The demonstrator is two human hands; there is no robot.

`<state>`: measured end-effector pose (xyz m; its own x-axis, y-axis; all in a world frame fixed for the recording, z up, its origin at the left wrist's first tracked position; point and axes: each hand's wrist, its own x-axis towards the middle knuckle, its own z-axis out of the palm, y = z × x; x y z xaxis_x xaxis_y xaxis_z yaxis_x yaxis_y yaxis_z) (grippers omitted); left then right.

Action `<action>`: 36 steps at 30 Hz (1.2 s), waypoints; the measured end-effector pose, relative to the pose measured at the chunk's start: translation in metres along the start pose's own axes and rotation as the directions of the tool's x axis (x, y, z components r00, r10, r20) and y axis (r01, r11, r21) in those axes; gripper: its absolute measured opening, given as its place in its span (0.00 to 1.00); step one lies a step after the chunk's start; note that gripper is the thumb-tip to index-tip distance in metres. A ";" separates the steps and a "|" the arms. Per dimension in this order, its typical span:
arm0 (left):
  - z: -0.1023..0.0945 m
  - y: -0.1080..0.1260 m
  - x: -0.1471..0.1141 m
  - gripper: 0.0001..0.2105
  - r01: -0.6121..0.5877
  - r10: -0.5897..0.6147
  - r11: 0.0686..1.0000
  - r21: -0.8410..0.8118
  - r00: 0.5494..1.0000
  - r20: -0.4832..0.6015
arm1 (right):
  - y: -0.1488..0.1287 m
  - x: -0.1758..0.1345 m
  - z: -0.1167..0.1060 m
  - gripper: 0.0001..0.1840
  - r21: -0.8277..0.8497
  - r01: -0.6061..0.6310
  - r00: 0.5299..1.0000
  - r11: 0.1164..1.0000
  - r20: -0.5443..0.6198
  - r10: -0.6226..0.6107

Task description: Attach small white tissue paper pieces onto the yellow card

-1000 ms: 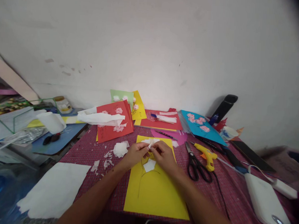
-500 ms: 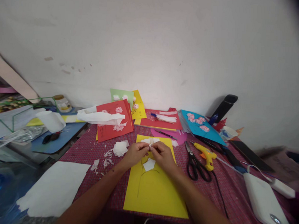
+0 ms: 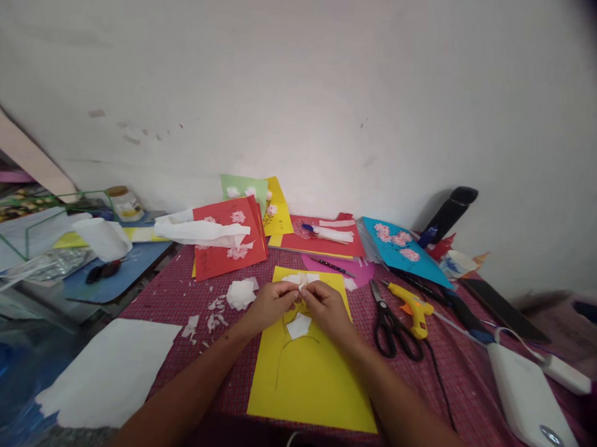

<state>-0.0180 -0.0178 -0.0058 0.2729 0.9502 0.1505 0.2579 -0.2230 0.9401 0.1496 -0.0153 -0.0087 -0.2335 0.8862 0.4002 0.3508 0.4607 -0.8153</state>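
Over the upper part of a yellow sheet of card (image 3: 315, 384), my left hand (image 3: 276, 302) and my right hand (image 3: 323, 306) meet at the fingertips. Both are closed, pinching a small white piece of tissue paper (image 3: 302, 286) between them. More white tissue pieces lie on the card just behind the fingers. One loose square of tissue (image 3: 298, 325) rests below my hands, by a curved pencil line drawn on the card. Left of my left hand sits a pile of cut white tissue squares (image 3: 241, 294), with torn scraps (image 3: 216, 322) beside it.
Black-handled scissors (image 3: 390, 325) and a yellow glue gun (image 3: 411, 306) lie to the right, near a white power bank (image 3: 532, 402). A large white paper sheet (image 3: 115, 367) is at left. Red cards (image 3: 229, 256) and a blue card (image 3: 407, 256) with paper flowers stand behind.
Both hands stay in nearly the same place, still pinching the tissue. The whole view has shifted very slightly.
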 end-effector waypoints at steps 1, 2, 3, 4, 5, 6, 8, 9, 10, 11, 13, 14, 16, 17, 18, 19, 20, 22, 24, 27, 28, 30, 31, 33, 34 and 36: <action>0.000 0.000 0.000 0.12 0.002 -0.002 1.000 0.001 1.000 0.002 | 0.001 0.000 0.000 0.13 0.002 -0.005 1.000 1.000 0.003 0.005; -0.001 0.000 0.000 0.12 0.005 -0.005 1.000 0.001 1.000 0.007 | 0.001 0.000 0.000 0.13 0.002 -0.010 1.000 1.000 0.005 0.010; -0.001 0.000 -0.001 0.12 0.008 -0.008 1.000 -0.001 1.000 0.013 | 0.002 0.001 0.000 0.13 0.001 -0.015 1.000 1.000 0.003 0.015; -0.001 0.001 -0.001 0.12 0.010 -0.010 1.000 -0.005 1.000 0.021 | 0.003 0.001 0.000 0.13 -0.001 -0.018 1.000 1.000 0.001 0.018; -0.001 0.001 -0.001 0.12 0.009 -0.009 1.000 -0.011 0.999 0.031 | 0.004 0.001 0.000 0.13 -0.004 -0.018 1.000 1.000 -0.001 0.018; -0.001 0.002 -0.002 0.11 0.005 -0.004 1.000 -0.019 0.999 0.042 | 0.005 0.001 0.000 0.13 -0.010 -0.017 1.000 1.000 -0.003 0.017; 0.000 0.003 -0.002 0.11 -0.007 0.009 1.000 -0.030 0.998 0.059 | 0.007 0.001 0.001 0.12 -0.023 -0.015 1.000 1.000 -0.007 0.015; 0.000 0.003 -0.002 0.11 -0.012 0.014 0.999 -0.031 0.998 0.062 | 0.007 0.001 0.001 0.12 -0.030 -0.017 1.000 0.999 -0.011 0.017; 0.000 0.003 -0.002 0.11 -0.013 0.014 0.999 -0.029 0.998 0.060 | 0.007 0.001 0.001 0.12 -0.032 -0.023 1.000 0.999 -0.015 0.023; 0.001 0.003 -0.002 0.12 -0.011 0.013 1.000 -0.025 0.998 0.058 | 0.007 0.001 0.001 0.12 -0.029 -0.031 0.999 0.999 -0.015 0.031; 0.001 0.004 -0.002 0.12 -0.009 0.010 1.000 -0.015 0.999 0.051 | 0.007 0.000 0.002 0.12 -0.011 -0.048 0.999 0.999 -0.009 0.048; 0.001 0.004 -0.002 0.12 -0.011 0.011 1.000 -0.012 0.999 0.048 | 0.006 0.000 0.002 0.12 0.001 -0.054 0.999 0.999 -0.006 0.054; 0.001 0.005 -0.002 0.12 -0.020 0.021 1.000 -0.007 0.999 0.045 | 0.006 -0.001 0.003 0.12 0.024 -0.060 0.998 0.998 0.003 0.060; 0.001 0.005 -0.002 0.11 -0.026 0.026 1.000 -0.004 0.999 0.041 | 0.006 -0.001 0.003 0.11 0.036 -0.061 0.998 0.997 0.008 0.061; 0.001 0.006 -0.002 0.11 -0.032 0.032 0.999 0.002 0.999 0.033 | 0.005 -0.001 0.003 0.11 0.050 -0.062 0.998 0.997 0.014 0.061; 0.001 0.006 -0.002 0.12 -0.039 0.038 0.999 0.013 0.999 0.023 | 0.005 -0.001 0.003 0.10 0.065 -0.063 0.998 0.996 0.023 0.062; 0.001 0.007 -0.002 0.12 -0.048 0.047 0.998 0.029 0.999 0.013 | 0.005 -0.001 0.003 0.09 0.082 -0.065 0.998 0.995 0.032 0.062; 0.001 0.008 -0.003 0.13 -0.069 0.070 0.995 0.070 0.998 -0.005 | 0.004 -0.001 0.002 0.08 0.117 -0.072 0.997 0.991 0.047 0.067; 0.001 0.008 -0.003 0.13 -0.095 0.097 0.989 0.110 0.995 -0.011 | 0.004 -0.001 0.002 0.08 0.150 -0.082 0.996 0.985 0.053 0.075; 0.000 0.009 -0.004 0.13 -0.148 0.154 0.973 0.177 0.988 -0.019 | 0.006 -0.001 0.003 0.09 0.180 -0.099 0.994 0.979 0.055 0.090; 0.000 0.008 -0.004 0.12 -0.169 0.177 0.963 0.208 0.984 -0.023 | 0.007 -0.001 0.003 0.09 0.186 -0.104 0.994 0.977 0.056 0.096; 0.000 0.006 -0.004 0.12 -0.205 0.222 0.939 0.275 0.974 -0.033 | 0.009 -0.001 0.004 0.09 0.196 -0.117 0.993 0.974 0.058 0.107; 0.000 0.005 -0.004 0.12 -0.221 0.243 0.926 0.305 0.969 -0.038 | 0.010 -0.001 0.004 0.09 0.199 -0.123 0.992 0.972 0.059 0.113; 0.001 0.002 -0.003 0.12 -0.245 0.276 0.903 0.353 0.960 -0.042 | 0.011 -0.001 0.005 0.09 0.205 -0.134 0.990 0.969 0.060 0.124; 0.001 0.001 -0.003 0.12 -0.253 0.289 0.894 0.371 0.956 -0.042 | 0.011 -0.001 0.005 0.10 0.206 -0.139 0.990 0.969 0.057 0.130; 0.002 -0.001 -0.003 0.12 -0.268 0.308 0.877 0.400 0.951 -0.038 | 0.010 0.000 0.005 0.10 0.201 -0.143 0.990 0.969 0.052 0.135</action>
<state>-0.0175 -0.0208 -0.0071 0.3037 0.8428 0.4443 0.5232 -0.5373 0.6615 0.1489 -0.0111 -0.0194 -0.2314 0.9363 0.2643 0.1915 0.3102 -0.9312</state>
